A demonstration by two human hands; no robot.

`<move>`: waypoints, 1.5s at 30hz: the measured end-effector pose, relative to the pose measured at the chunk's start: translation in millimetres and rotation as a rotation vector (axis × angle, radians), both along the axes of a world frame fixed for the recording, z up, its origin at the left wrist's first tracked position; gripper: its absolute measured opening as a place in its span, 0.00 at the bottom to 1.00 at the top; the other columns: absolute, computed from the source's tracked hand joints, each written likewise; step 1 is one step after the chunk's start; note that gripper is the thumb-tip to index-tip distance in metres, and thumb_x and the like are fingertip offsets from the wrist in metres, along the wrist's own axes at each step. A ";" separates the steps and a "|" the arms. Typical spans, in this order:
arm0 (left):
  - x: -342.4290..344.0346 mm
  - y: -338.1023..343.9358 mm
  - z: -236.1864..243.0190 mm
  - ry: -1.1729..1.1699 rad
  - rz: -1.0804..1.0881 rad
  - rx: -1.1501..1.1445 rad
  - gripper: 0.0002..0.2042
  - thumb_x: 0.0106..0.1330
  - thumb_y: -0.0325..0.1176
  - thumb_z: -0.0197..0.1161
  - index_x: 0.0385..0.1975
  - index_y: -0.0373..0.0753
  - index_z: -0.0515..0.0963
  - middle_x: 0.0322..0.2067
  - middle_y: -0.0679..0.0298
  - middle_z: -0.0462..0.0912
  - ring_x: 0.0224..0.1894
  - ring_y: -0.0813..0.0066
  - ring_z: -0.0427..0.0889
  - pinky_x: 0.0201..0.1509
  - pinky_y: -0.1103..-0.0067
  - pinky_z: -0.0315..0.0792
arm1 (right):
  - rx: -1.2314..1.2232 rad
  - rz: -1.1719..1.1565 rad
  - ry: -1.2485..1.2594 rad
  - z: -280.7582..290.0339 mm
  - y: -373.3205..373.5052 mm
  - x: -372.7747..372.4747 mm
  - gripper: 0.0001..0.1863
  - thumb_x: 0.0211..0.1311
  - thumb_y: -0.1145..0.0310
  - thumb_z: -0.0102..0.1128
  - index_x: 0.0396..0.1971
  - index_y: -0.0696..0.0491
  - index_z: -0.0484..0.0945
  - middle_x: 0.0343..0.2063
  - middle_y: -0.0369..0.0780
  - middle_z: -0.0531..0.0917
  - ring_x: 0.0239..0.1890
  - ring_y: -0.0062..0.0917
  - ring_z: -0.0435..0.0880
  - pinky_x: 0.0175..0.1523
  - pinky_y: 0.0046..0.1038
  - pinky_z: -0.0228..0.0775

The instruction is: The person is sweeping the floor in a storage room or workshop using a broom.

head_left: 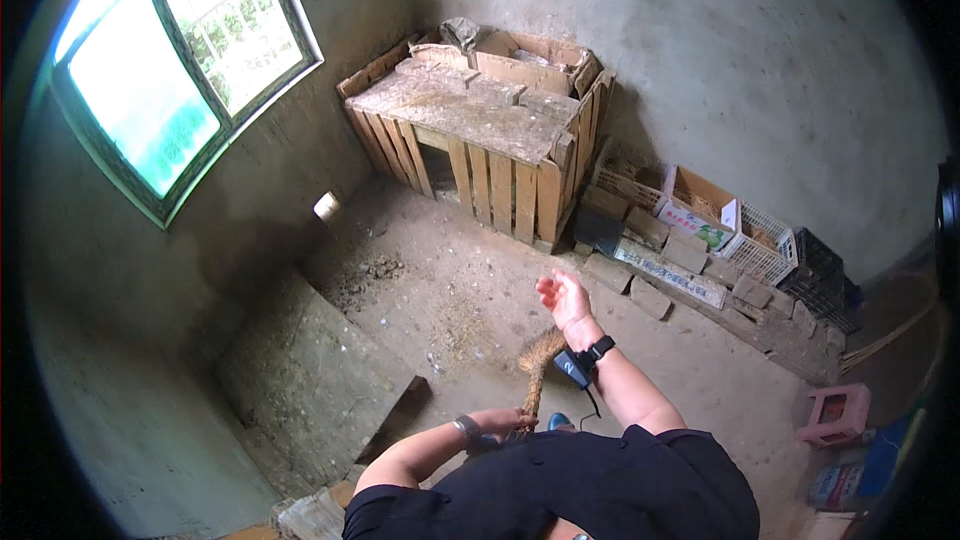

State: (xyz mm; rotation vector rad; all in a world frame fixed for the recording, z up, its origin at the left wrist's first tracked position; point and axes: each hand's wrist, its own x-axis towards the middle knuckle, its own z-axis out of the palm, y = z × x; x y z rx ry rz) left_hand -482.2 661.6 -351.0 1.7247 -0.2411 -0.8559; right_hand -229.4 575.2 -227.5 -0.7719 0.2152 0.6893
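My left hand (503,422), low in the view and close to my body, is closed around the handle of a brown fibre broom (541,352). The bushy end of the broom points away from me, beside my right forearm. My right hand (566,298) is raised in front of me with its palm turned up and fingers loosely bent apart; it holds nothing. A black strap and a small dark device (573,369) with a cable sit at my right wrist. Grit and litter (455,325) lie scattered on the floor beyond the broom.
A slatted wooden pen (470,110) with boxes on top stands against the far wall. Along the right run bricks (650,298), crates (760,245) and a carton. A pink stool (836,414) is at far right. A raised slab (310,380) lies left, below the window (185,60).
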 end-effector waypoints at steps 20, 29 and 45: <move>120.6 -6.6 49.6 0.570 0.497 -0.604 0.26 0.61 0.53 0.55 0.48 0.36 0.73 0.45 0.62 0.78 0.48 0.71 0.75 0.57 0.71 0.64 | -1.080 0.134 -0.603 -150.2 34.6 -6.4 0.14 0.56 0.66 0.51 0.43 0.53 0.70 0.35 0.47 0.80 0.33 0.35 0.82 0.35 0.35 0.74; 142.1 -29.4 51.0 0.544 0.445 -0.466 0.20 0.60 0.52 0.58 0.44 0.45 0.76 0.38 0.75 0.79 0.42 0.81 0.70 0.47 0.72 0.60 | -1.193 0.410 -1.692 -107.4 -8.4 6.4 0.15 0.55 0.69 0.48 0.43 0.54 0.68 0.34 0.45 0.76 0.37 0.38 0.78 0.37 0.36 0.74; 142.4 -40.1 84.1 0.885 0.384 -0.426 0.28 0.68 0.45 0.49 0.61 0.31 0.56 0.58 0.58 0.64 0.59 0.71 0.64 0.64 0.73 0.56 | -1.076 0.905 -0.402 -181.4 -99.3 15.3 0.22 0.53 0.54 0.55 0.38 0.58 0.73 0.33 0.50 0.79 0.36 0.40 0.80 0.38 0.42 0.73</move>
